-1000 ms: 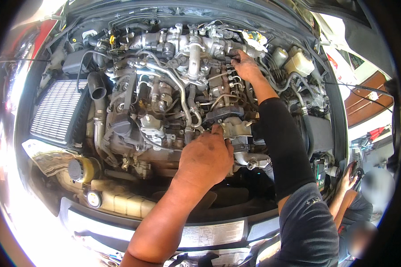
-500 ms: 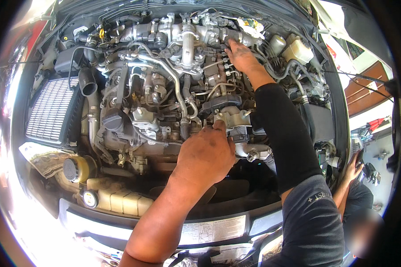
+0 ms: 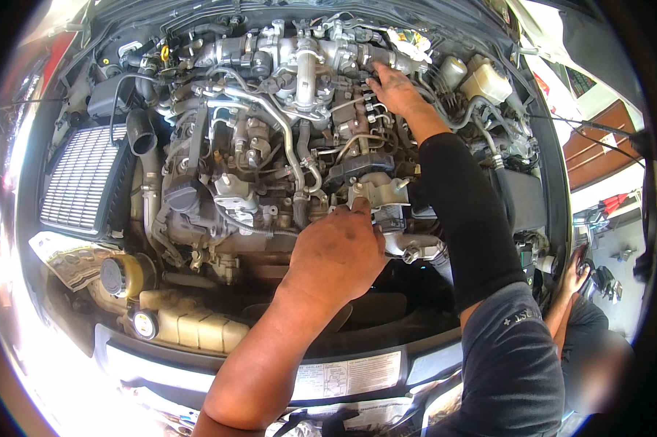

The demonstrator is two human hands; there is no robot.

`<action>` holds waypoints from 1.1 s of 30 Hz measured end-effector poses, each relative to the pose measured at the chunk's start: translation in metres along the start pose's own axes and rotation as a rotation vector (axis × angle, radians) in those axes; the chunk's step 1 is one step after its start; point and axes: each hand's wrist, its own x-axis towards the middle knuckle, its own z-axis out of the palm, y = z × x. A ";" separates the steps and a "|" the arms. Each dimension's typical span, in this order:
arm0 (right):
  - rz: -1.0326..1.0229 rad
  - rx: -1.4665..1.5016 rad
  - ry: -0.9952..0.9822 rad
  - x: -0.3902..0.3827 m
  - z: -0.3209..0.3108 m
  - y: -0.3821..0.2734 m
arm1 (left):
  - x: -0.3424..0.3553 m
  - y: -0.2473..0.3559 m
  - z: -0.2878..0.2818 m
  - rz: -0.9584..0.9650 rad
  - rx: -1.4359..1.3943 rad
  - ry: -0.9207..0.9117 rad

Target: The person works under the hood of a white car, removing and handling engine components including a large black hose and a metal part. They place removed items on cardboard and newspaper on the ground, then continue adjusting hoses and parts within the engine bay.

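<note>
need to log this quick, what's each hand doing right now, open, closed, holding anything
Left hand: curled, fingertips on the pale metal housing at the engine's front; no visible grasp.
Right hand: fingers spread, resting on the pipes at the engine's rear; holds nothing visible.

Dull cast-metal engine (image 3: 270,167) carries smooth bent metal pipes (image 3: 284,124), matt black rubber hose (image 3: 142,138), translucent yellowed plastic tank (image 3: 190,324), and a matt black cloth sleeve (image 3: 467,211).

Your left hand (image 3: 339,255) covers whatever its fingertips touch at the engine's (image 3: 270,146) centre. Right hand (image 3: 394,89) at 1 o'clock: fingertips buried among hoses. Person (image 3: 598,364) at 4 o'clock blurred, cut off.
</note>
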 end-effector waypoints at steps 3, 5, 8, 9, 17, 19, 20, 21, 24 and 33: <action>-0.002 0.043 -0.044 0.001 -0.005 0.002 | 0.001 0.001 -0.001 -0.029 -0.009 -0.009; -0.058 0.032 -0.024 0.002 -0.004 0.003 | 0.001 0.001 0.000 -0.022 -0.008 0.003; -0.073 0.007 -0.002 0.005 0.001 0.003 | 0.001 0.002 0.001 -0.017 -0.005 -0.010; -0.051 -0.001 -0.005 0.005 0.003 0.002 | 0.001 0.002 0.002 -0.031 -0.005 -0.030; -0.027 0.021 0.005 0.003 -0.002 -0.011 | -0.001 0.001 0.005 0.034 0.017 0.024; 0.004 0.019 -0.029 0.003 -0.004 -0.015 | -0.003 0.001 0.008 0.041 0.043 0.018; 0.005 0.018 -0.037 0.003 -0.004 -0.016 | -0.004 0.001 0.010 0.047 0.035 0.009; 0.008 0.018 -0.037 0.004 -0.004 -0.016 | -0.004 0.001 0.011 0.055 0.033 0.007; -0.012 -0.012 -0.045 0.004 -0.001 -0.014 | -0.003 -0.003 0.014 0.069 0.028 -0.029; -0.017 0.062 0.027 0.002 0.009 -0.005 | 0.003 -0.009 0.006 -0.026 0.015 -0.202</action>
